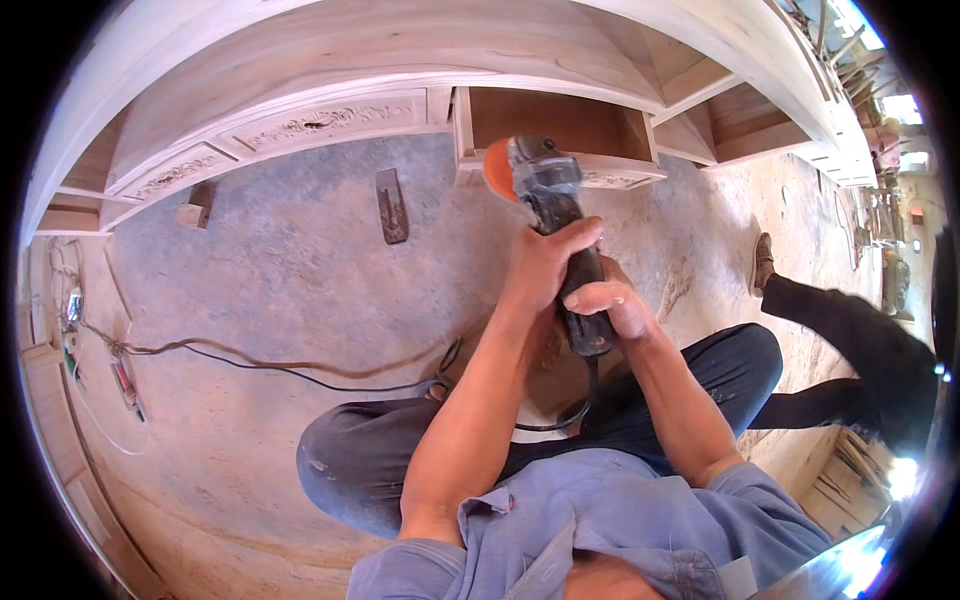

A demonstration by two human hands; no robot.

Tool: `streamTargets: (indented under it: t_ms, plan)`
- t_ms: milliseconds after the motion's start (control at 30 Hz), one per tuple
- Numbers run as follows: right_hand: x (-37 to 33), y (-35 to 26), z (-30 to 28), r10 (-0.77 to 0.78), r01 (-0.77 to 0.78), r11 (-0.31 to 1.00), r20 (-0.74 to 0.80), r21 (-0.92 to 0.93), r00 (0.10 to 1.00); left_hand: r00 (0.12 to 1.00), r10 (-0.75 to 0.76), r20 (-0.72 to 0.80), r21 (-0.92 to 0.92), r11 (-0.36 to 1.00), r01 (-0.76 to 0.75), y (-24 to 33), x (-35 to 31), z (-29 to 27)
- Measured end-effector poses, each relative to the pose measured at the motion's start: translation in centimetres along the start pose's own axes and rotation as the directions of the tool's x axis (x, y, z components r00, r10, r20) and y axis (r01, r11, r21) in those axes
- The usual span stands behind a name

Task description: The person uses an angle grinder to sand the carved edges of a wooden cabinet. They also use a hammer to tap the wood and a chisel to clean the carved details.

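Both my hands grip a dark angle grinder (561, 200) with an orange disc (499, 171) at its far end. My left hand (540, 262) wraps its body close to the head. Nearer to me, my right hand (618, 305) closes round the rear of the handle, thumb lying on top. The disc is in front of a pulled-out wooden drawer (560, 125); whether the two touch I cannot tell. Pale unfinished wooden furniture (400, 60) with carved drawer fronts (325, 120) stretches across the far side. A black cord (592, 375) hangs from the tool's back end.
On the concrete floor lie a dark, long, flat block (392, 206) and a small wood block (196, 205). Cables (250, 360) run left towards a red-handled tool (125, 385). Another person's dark-trousered leg (840, 320) and shoe (763, 262) are close on my right.
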State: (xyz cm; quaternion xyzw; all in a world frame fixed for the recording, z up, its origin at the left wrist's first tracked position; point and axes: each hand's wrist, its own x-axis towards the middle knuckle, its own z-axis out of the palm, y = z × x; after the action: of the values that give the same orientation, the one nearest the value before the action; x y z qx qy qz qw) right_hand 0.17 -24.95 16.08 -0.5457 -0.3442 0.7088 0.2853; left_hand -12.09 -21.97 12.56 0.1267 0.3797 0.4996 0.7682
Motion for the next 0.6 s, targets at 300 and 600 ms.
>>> streamTargets:
  t_ms: [300,600]
  plan:
    - [0.8,-1.7,0.0,0.018,-0.018,1.000,0.037,-0.001,0.999,0.997,0.058,0.056,-0.058,0.997,-0.055,0.6,0.5,-0.3]
    - [-2.3,-2.9,-2.2,0.046,-0.058,0.969,0.052,0.239,0.998,0.986,0.003,0.164,-0.056,0.998,0.007,-2.0,0.8,2.2]
